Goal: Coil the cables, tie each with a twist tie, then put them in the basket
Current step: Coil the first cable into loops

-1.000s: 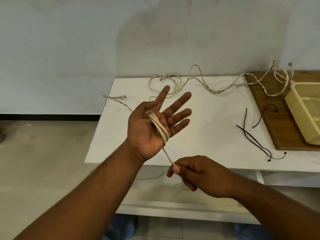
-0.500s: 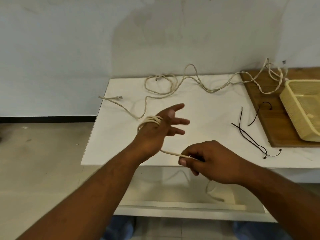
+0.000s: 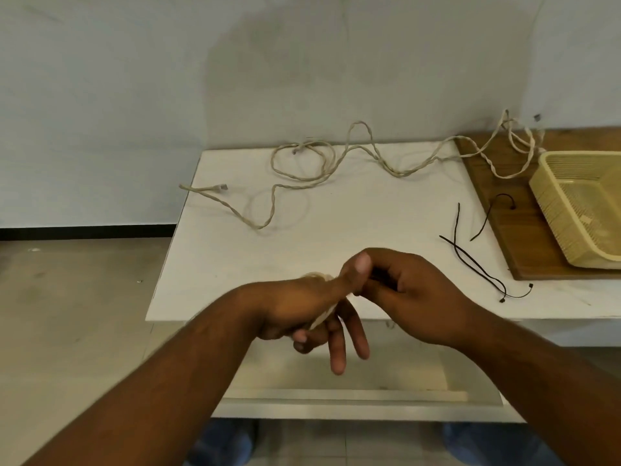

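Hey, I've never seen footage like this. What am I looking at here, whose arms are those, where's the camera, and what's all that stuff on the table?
There is no machine here. A person wears a camera on the head, and it looks down at their own two arms. The left hand serves as a spool, with cream cable wound around it. The right hand, fingers curled, seems to pinch that cable, though blur hides the grip. On the white table lie loose cable and thin black twist ties. At the right, a yellow basket sits on a wooden board.
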